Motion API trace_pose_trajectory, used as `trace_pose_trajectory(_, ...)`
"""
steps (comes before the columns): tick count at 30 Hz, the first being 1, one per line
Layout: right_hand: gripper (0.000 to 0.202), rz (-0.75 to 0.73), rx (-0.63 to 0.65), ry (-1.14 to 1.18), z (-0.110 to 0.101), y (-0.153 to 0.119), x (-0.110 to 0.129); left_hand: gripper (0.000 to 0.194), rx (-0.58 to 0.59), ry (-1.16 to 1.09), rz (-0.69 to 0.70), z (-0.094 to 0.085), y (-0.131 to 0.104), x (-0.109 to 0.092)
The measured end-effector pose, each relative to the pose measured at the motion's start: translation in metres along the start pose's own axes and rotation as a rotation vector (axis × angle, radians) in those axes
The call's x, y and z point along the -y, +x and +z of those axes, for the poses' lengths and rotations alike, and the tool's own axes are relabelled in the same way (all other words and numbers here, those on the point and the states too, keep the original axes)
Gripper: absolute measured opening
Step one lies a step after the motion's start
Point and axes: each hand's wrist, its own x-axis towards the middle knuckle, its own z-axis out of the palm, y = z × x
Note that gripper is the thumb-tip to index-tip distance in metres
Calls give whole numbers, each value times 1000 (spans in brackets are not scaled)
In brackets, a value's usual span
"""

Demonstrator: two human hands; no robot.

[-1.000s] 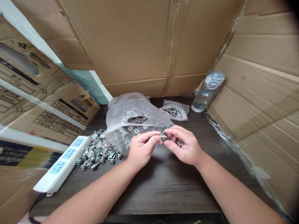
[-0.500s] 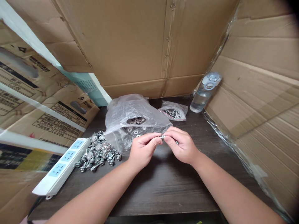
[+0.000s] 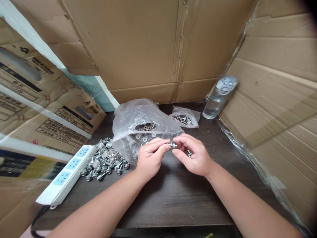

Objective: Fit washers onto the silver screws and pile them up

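One small metal bolt (image 3: 172, 145), with a wider ring or collar partway along it, sits just in front of the right-hand corner of the large plastic bag (image 3: 146, 114), raised above the desk (image 3: 170, 201). Its long axis runs roughly sideways, from hand to hand. The left hand (image 3: 151, 157) has the near end pinched between thumb and forefinger; the free end points towards the right hand (image 3: 194, 154), which is the nearer one to it. Thumb and forefinger there stand parted around that end, and whether they touch it I cannot tell. A second metal piece (image 3: 189, 152) shows inside the curl of the right hand's fingers and appears to be held against the palm. So the bolt lies at the left fingertips and directly left of the right fingers' gap.

Washers (image 3: 145, 139) show inside the plastic bag. Left of the bag lies a heap of bolts (image 3: 106, 160), with a power strip (image 3: 66, 173) beyond it; right of the bag are a small zip bag of screws (image 3: 184, 119) and, further right, a water bottle (image 3: 216, 100).
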Motion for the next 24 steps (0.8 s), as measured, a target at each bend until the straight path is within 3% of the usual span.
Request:
trace_pose_trajectory(3, 17, -79, -19, -49, 0, 2, 2, 15, 3, 23, 22, 0, -1, -1)
trace_pose_trajectory(7, 7, -63, 0, -81, -1, 5, 4, 15, -8, 43, 50, 1, -2, -2)
trace_pose_trajectory(16, 20, -8, -16, -26, 0, 1, 3, 15, -59, 35, 34, 1, -3, 0)
trace_pose_trajectory(24, 10, -56, -11, -81, 0, 4, 4, 14, -40, 31, 12, 2, -4, 0)
